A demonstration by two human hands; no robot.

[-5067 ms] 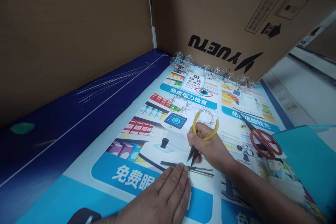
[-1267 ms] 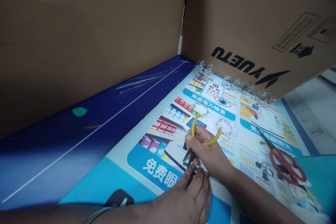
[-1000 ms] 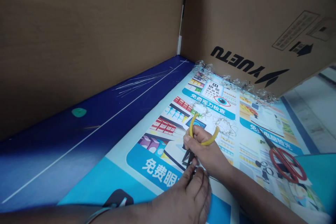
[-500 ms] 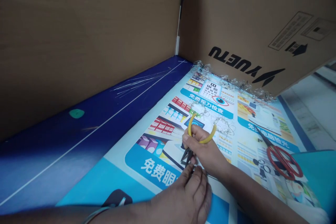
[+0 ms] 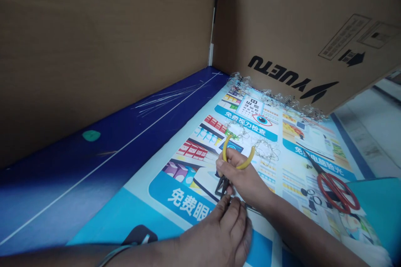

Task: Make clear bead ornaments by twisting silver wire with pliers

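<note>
In my right hand [image 5: 239, 173] are small pliers with yellow handles [image 5: 249, 159]; my fingers are wrapped round them below the handle ends. Their dark jaws point down and meet the fingertips of my left hand [image 5: 224, 231]. The left fingers are pressed together over the printed sheet [image 5: 138, 200]; whatever they pinch is hidden or too small to make out. Just beyond the pliers lie two clear beaded loops, one bracelet-like loop [image 5: 265, 149] on the right and another loop [image 5: 235, 130] farther left, with thin loose ends.
Red-handled scissors [image 5: 338, 192] lie at the right by a teal object [image 5: 379, 200]. Clear beaded pieces [image 5: 278, 99] line the back edge against a cardboard panel [image 5: 297, 21]. Thin clear strands [image 5: 169, 99] and a green spot [image 5: 91, 135] are on the blue surface at left.
Very little differs. My right hand and the pliers have shifted slightly left, the jaws staying at my left fingertips. The left hand keeps its place.
</note>
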